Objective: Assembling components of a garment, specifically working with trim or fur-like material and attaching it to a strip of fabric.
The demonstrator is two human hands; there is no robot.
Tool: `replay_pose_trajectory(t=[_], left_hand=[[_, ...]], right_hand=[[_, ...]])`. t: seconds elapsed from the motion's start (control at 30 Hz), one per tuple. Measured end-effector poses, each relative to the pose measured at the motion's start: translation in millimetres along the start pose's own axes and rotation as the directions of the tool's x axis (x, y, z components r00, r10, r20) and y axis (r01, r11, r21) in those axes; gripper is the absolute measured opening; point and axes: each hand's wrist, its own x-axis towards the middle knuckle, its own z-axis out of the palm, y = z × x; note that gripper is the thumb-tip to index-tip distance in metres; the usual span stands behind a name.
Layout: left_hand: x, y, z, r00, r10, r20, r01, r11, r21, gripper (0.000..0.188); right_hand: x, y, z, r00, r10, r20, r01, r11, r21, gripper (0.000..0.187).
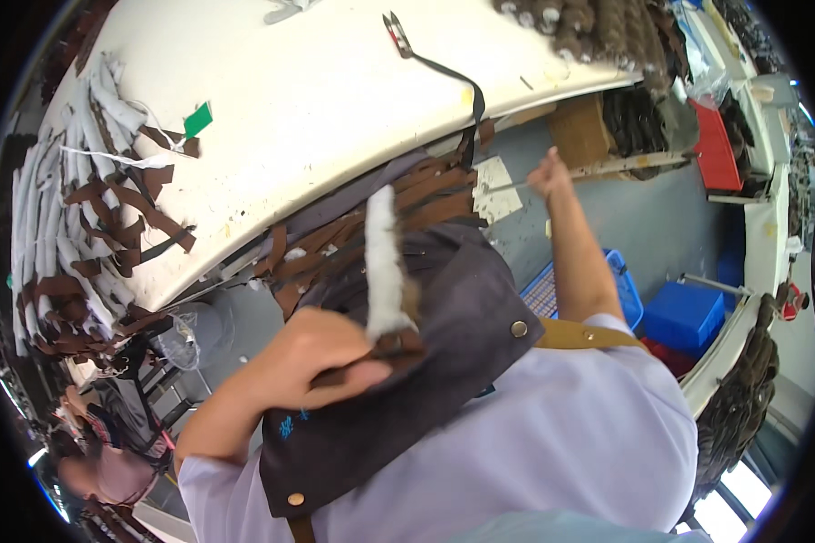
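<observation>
My left hand [321, 357] is closed round the brown cloth end of a white strip [383, 258] with brown fur at its edge. The strip stands up from the fist, blurred by motion, in front of my dark apron [462, 299]. My right arm reaches far out to the right, past the table edge. There my right hand [550, 174] is closed, its fingers small and partly blurred. A thin rod [507, 188] shows beside that hand; I cannot tell whether the fingers grip it.
On the white table [308, 109] lie thread snips [396, 34] on a black ribbon, a green tag [197, 119] and a pile of white strips [81, 199] with brown ends. Brown fur pieces [580, 32] sit at the far right. Blue crates [684, 317] stand below my right arm.
</observation>
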Motion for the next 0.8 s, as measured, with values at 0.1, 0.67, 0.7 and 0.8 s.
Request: replay_pose_trajectory(t=[0.1,0.67,0.7,0.8], left_hand=[[43,-10,13,0.99,0.136,-0.028,-0.137,0.989,-0.062,0.031],[86,45,48,0.806,0.48,0.346,-0.276,0.822,-0.499,0.035],[82,38,38,0.83,0.465,0.308,-0.281,0.826,-0.489,0.034],[58,2,18,0.962,0.256,0.093,-0.253,0.967,-0.036,0.022]], right_hand=[[-100,65,20,0.767,0.36,0.531,-0.373,0.924,-0.088,0.05],[-302,40,39,0.305,0.28,0.91,-0.526,0.847,-0.084,0.026],[-297,35,40,0.434,0.284,0.855,-0.629,0.775,0.062,0.02],[-233,23,38,0.735,0.094,0.671,-0.372,0.884,0.283,0.003]])
